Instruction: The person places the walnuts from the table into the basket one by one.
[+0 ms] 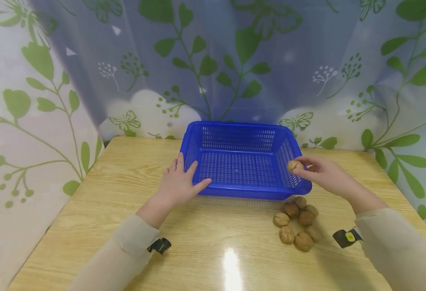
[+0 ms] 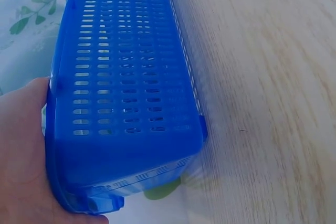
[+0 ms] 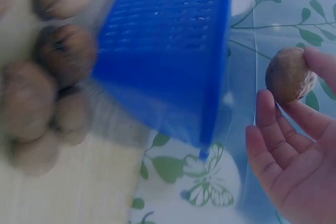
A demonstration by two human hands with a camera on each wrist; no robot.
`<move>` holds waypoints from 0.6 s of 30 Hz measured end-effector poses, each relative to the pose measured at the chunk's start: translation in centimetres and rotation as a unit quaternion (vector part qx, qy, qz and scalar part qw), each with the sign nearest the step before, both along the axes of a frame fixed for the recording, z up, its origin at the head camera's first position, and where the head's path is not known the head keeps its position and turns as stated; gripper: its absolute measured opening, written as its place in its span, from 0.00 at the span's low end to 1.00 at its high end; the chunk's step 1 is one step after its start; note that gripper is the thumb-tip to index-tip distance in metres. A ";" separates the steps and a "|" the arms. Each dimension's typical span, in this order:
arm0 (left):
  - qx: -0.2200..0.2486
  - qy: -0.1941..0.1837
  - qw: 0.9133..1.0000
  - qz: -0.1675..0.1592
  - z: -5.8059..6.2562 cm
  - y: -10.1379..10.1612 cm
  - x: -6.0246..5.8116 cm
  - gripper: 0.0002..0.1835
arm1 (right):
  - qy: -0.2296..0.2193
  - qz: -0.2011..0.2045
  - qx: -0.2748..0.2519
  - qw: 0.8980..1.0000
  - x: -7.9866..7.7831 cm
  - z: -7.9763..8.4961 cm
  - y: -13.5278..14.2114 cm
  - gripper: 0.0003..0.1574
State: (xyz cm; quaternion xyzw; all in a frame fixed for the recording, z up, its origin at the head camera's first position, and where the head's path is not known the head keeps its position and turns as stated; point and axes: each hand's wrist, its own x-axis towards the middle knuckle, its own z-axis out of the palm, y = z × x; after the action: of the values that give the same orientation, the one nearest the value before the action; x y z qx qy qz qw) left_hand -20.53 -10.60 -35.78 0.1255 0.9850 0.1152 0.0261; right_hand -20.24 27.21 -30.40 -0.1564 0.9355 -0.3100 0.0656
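Note:
A blue plastic basket (image 1: 249, 191) with slotted sides and a grid bottom stands on the table, and no contents show in it. My left hand (image 1: 178, 184) rests on its left rim near the front corner, fingers spread and fairly straight; the left wrist view shows that hand (image 2: 23, 156) against the rim. Above the basket's right rim, my right hand (image 1: 323, 173) pinches a walnut (image 1: 294, 165) between thumb and fingers. In the right wrist view the same walnut (image 3: 287, 76) sits at the fingertips, apart from the basket.
Several walnuts (image 1: 303, 241) lie in a loose cluster on the wooden table (image 1: 213, 238), just in front of the basket's right front corner. Behind the basket hangs a blue cloth (image 1: 220, 97) printed with leaves and butterflies, continuing along both sides.

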 end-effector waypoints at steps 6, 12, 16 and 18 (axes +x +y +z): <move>-0.008 0.001 1.000 0.001 -0.1 -0.1 -0.1 0.46 | -0.012 0.028 -0.021 0.999 -3.6 1.1 -2.5 0.37; -0.015 -0.006 1.000 -0.002 0.1 0.1 -0.1 0.47 | -0.040 0.035 0.002 0.999 -6.5 1.9 -4.9 0.42; -0.019 -0.007 1.000 -0.001 0.0 0.2 -0.1 0.47 | -0.063 0.056 -0.015 0.996 -8.7 2.0 -6.8 0.36; -0.025 -0.008 1.000 -0.001 -0.3 0.2 -0.1 0.47 | -0.075 0.067 -0.027 0.995 -9.7 1.7 -7.8 0.34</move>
State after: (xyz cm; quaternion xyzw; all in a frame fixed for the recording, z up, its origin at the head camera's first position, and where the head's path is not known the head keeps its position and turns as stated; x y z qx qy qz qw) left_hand -20.63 -10.43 -36.06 0.1247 0.9873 0.0913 0.0374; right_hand -29.95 19.43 -28.74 -0.1964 0.9067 -0.3408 0.1523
